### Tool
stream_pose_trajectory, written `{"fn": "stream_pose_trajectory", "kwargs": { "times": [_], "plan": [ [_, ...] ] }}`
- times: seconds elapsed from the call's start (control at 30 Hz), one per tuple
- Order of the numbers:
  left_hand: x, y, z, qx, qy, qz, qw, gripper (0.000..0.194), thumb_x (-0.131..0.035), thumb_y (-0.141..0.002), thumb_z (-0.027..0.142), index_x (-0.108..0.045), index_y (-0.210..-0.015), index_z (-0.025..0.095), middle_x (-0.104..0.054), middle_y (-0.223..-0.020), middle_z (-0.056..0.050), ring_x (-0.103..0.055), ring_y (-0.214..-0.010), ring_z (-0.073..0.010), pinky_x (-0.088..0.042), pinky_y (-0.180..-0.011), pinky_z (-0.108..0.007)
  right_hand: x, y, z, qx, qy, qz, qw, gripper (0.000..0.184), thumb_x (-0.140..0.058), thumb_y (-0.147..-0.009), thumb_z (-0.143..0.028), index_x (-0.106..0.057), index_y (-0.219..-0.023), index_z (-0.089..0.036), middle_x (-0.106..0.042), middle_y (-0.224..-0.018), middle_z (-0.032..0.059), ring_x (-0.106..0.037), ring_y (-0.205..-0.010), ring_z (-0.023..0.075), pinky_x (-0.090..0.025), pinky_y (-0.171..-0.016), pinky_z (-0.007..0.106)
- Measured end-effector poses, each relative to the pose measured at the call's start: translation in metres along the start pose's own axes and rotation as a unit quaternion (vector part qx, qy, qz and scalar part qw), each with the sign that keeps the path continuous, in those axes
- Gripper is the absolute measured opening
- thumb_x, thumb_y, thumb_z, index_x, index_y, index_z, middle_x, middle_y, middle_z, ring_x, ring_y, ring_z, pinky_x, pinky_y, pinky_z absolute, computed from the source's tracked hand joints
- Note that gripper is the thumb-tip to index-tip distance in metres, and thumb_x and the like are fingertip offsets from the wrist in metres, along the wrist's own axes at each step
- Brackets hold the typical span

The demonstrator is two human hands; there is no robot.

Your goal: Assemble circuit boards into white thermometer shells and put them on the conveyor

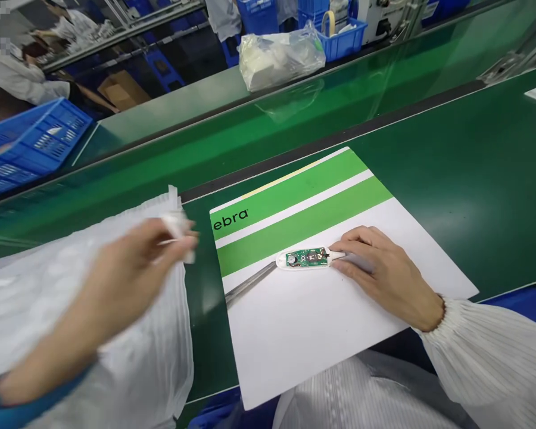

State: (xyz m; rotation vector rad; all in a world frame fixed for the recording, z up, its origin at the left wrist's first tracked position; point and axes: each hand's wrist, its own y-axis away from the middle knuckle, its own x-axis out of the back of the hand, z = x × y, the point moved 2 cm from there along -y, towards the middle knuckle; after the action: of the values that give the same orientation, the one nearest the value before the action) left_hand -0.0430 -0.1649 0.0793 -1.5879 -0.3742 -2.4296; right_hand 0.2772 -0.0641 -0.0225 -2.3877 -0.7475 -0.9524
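Observation:
My right hand (379,274) pinches the narrow end of an open white casing, which looks like a digital thermometer (280,261). A green circuit board (308,257) lies exposed inside it. A pair of metal tweezers (250,285) rests on the board sheet, its tip by the casing's rounded end. To the left, my left hand (138,268) is raised over a white foam-like wrap (161,357) and blurred by motion. Its closed fingers hold a small white piece (175,225), too smeared to name. A grey part shows among my right fingers; I cannot tell what it is.
The white and green sheet (312,333) lies on a green worktop (464,179). Behind it runs a green conveyor belt (196,143) with a raised edge. A blue crate (31,143), a filled plastic bag (281,56) and a blue bin (343,42) stand beyond. A person sits at far left.

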Motion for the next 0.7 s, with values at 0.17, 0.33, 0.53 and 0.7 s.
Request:
{"fn": "stream_pose_trajectory", "kwargs": {
  "times": [0.17, 0.33, 0.53, 0.7],
  "plan": [
    [-0.09, 0.002, 0.088, -0.208, -0.063, -0.01, 0.976, 0.024, -0.058, -0.091, 0.026, -0.055, -0.115, 0.024, -0.068, -0.116, -0.004, -0.063, -0.103, -0.0235, -0.05, -0.085, -0.038, -0.001, -0.001, 0.001, 0.025, -0.011, 0.015, 1.0, 0.016, -0.057, -0.095, -0.025, -0.067, -0.107, -0.022, -0.061, -0.101, 0.005, -0.053, -0.096, 0.0193, -0.047, -0.083, 0.036],
    [-0.119, 0.004, 0.103, -0.288, -0.105, -0.027, 0.952, 0.026, -0.051, -0.096, 0.02, -0.052, -0.122, 0.018, -0.066, -0.119, -0.009, -0.059, -0.111, -0.0255, -0.048, -0.088, -0.042, -0.001, -0.002, 0.002, 0.028, -0.033, 0.023, 0.999, 0.016, -0.059, -0.094, -0.025, -0.068, -0.106, -0.02, -0.061, -0.099, 0.0059, -0.052, -0.092, 0.0198, -0.047, -0.082, 0.037],
    [-0.119, 0.007, 0.105, -0.287, -0.111, -0.016, 0.951, 0.027, -0.053, -0.095, 0.021, -0.057, -0.122, 0.017, -0.068, -0.121, -0.007, -0.058, -0.111, -0.0262, -0.05, -0.09, -0.042, -0.001, -0.002, 0.002, 0.023, -0.035, 0.021, 0.999, 0.015, -0.058, -0.095, -0.024, -0.069, -0.104, -0.019, -0.061, -0.095, 0.0047, -0.051, -0.089, 0.0185, -0.045, -0.08, 0.035],
    [-0.116, 0.006, 0.109, -0.263, -0.09, -0.017, 0.96, 0.027, -0.057, -0.094, 0.024, -0.062, -0.12, 0.02, -0.07, -0.118, -0.003, -0.061, -0.106, -0.0223, -0.055, -0.086, -0.037, -0.002, -0.003, 0.002, 0.019, -0.028, 0.015, 0.999, 0.016, -0.055, -0.096, -0.024, -0.069, -0.102, -0.02, -0.06, -0.093, 0.0048, -0.051, -0.088, 0.0183, -0.045, -0.079, 0.034]
  ]
}}
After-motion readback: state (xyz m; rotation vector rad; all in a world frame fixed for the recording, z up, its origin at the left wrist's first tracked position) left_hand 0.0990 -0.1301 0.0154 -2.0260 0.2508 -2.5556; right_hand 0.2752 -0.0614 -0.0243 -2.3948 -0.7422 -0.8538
